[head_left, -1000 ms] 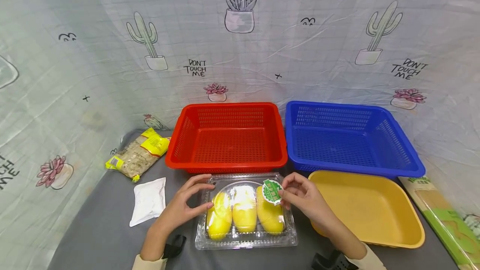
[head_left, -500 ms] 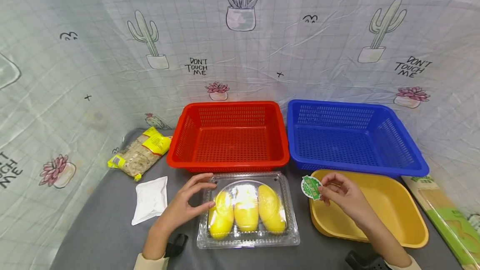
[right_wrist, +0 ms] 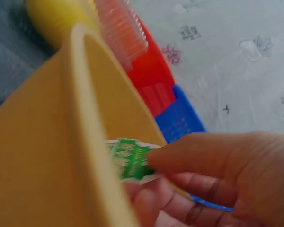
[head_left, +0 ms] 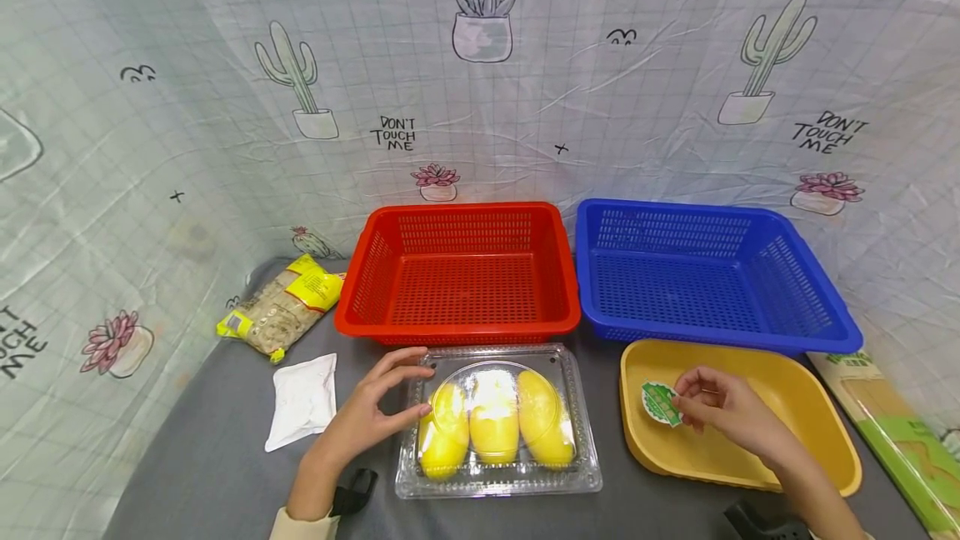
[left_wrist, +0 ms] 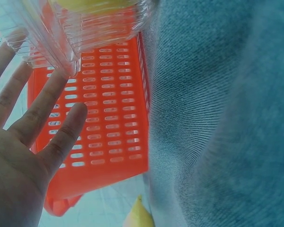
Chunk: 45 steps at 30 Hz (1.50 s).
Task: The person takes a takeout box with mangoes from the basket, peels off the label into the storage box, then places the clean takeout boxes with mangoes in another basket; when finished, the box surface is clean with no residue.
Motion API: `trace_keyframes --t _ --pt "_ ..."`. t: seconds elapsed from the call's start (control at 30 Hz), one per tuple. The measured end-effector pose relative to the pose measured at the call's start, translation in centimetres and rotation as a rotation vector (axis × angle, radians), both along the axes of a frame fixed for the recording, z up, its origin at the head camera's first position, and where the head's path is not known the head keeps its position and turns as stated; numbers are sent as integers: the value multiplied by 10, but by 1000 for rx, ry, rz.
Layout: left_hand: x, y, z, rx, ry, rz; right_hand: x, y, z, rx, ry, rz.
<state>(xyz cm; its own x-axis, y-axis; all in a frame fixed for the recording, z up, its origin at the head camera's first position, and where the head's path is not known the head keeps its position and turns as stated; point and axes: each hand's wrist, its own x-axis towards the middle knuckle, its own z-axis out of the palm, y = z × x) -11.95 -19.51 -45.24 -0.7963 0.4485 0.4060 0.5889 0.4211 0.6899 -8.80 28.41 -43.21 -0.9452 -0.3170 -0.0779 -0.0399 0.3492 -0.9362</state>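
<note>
A clear plastic clamshell box (head_left: 498,486) lies on the grey cloth with yellow mangoes (head_left: 493,427) inside. My left hand (head_left: 378,402) rests at the box's left side, its fingers spread and touching the edge; the left wrist view shows those fingers (left_wrist: 38,111) straight against the plastic. Between thumb and fingertips, my right hand (head_left: 723,407) pinches a round green-and-white sticker (head_left: 660,403). That hand is over the yellow tray (head_left: 750,473), and in the right wrist view the sticker (right_wrist: 128,158) shows just inside the tray's rim (right_wrist: 85,94).
A red basket (head_left: 457,329) and a blue basket (head_left: 720,333) stand side by side behind the box and tray. To the left lie a white packet (head_left: 302,402) and a yellow-ended bag (head_left: 281,311). A green package (head_left: 888,432) lies at the far right.
My right hand has carried the sticker off the box lid, rightward and then over the yellow tray. My left hand stays at the box's left edge.
</note>
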Motion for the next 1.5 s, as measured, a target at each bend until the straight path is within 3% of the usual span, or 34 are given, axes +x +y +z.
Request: trace_keyframes --t 0.13,0.27,0.53,0.67,0.9,1.3,1.5 --pt "0 0 0 10 -3 -5 -3 4 -10 17 -76 69" --pt "-2 -3 -4 2 -28 -13 -3 4 -18 55 -99 55" --pt "-3 -4 -10 -7 -37 -6 -2 -2 -24 240 18 -56" --pt "-3 -3 -11 -1 -34 -5 -3 -2 -24 312 20 -98" --pt "-4 -3 -10 -6 -29 0 -5 -2 -25 346 -63 -126" --pt "-4 -2 -10 3 -6 4 -6 -1 -26 391 -50 -158" --pt "0 1 -10 -1 -20 51 -7 -3 -25 419 -62 -168"
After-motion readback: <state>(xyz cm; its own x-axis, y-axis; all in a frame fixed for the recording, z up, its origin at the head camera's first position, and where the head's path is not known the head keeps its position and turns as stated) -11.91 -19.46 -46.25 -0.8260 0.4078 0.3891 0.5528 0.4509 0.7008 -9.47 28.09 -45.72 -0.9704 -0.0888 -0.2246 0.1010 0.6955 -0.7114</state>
